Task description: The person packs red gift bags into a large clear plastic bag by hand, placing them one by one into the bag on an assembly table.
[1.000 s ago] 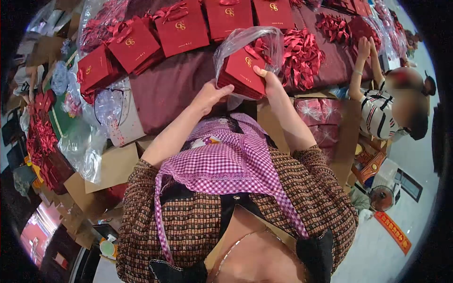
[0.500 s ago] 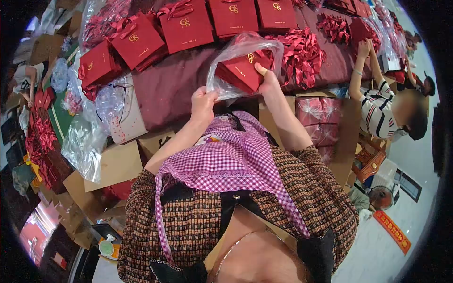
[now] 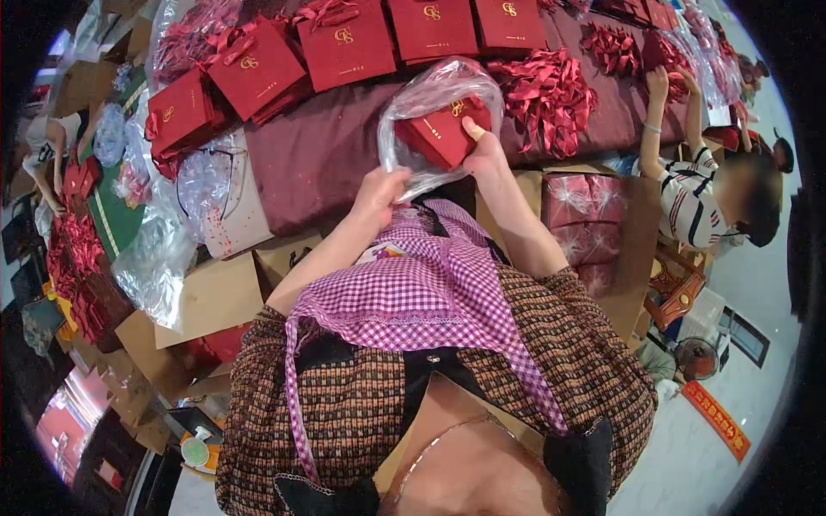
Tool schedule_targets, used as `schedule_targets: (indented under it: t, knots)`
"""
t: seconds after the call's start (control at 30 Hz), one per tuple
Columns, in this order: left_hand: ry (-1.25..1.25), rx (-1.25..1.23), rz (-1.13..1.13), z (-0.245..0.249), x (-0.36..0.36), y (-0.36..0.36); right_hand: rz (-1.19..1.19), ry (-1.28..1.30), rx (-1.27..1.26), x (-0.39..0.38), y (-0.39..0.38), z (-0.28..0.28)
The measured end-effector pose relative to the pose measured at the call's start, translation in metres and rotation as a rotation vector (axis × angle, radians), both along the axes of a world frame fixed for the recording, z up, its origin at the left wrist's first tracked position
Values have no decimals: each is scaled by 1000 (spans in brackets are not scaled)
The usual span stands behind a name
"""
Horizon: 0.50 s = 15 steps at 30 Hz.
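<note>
In front of my body, my left hand [image 3: 381, 191] is closed on the near left edge of a clear plastic bag [image 3: 398, 110]. A stack of red gift bags [image 3: 434, 138] with gold print sits partly inside the plastic. My right hand [image 3: 483, 152] grips that stack at its right side, thumb on top and fingers hidden beneath. Just right of the stack lies a heap of red ribbons [image 3: 551, 99]. Beyond it, stacks of red bags [image 3: 344, 47] with gold lettering stand in a row.
A maroon cloth [image 3: 314, 163] covers the table. Open cardboard boxes [image 3: 211, 297] and plastic-wrapped red packs [image 3: 585, 206] sit at its near edge. Crumpled clear plastic [image 3: 155, 267] lies at left. A co-worker in a striped shirt [image 3: 688, 202] handles red items at right; another person [image 3: 56, 142] is at far left.
The red stack sits deeper inside the plastic bag, whose mouth is drawn further around it. My left hand has shifted slightly right and nearer my body.
</note>
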<state>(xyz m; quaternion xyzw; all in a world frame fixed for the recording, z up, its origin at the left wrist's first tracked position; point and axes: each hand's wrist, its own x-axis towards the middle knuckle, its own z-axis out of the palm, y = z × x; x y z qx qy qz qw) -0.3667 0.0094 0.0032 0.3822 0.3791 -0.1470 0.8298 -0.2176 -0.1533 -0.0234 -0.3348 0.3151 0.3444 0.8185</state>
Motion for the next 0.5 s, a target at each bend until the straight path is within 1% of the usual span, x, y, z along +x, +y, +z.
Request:
schedule_targets:
  t: [0.03,0.07,0.1,0.17,0.2,0.23,0.3,0.33,0.4,0.43,0.5]
  knots:
    - [-12,4,45,-1,0,4,-1,-13,19,-1,1,0]
    - [-25,-46,206,-2,0,-2,-2,-24,40,-2,2,0]
    - [-24,-43,206,-3,0,-3,-2,-23,42,-3,2,0]
    - [-157,-252,392,-2,2,0,-27,108,143,-4,6,12]
    - [-164,-381,361,0,2,4,-73,102,81,-7,11,16]
    - [-168,-381,361,-1,3,5,-72,98,82,-9,15,22]
    - [-133,-504,346,-1,2,5,-148,120,64,-12,21,35]
    - [-136,-504,349,-8,1,5,-144,118,64,-11,20,33]
    - [-199,-444,328,-23,-2,5,-108,140,164,-12,17,22]
    - [-200,-445,327,-18,-2,4,-108,139,164,-14,17,18]
    - [-155,-42,103,-8,1,-1,-54,56,130,-17,20,8]
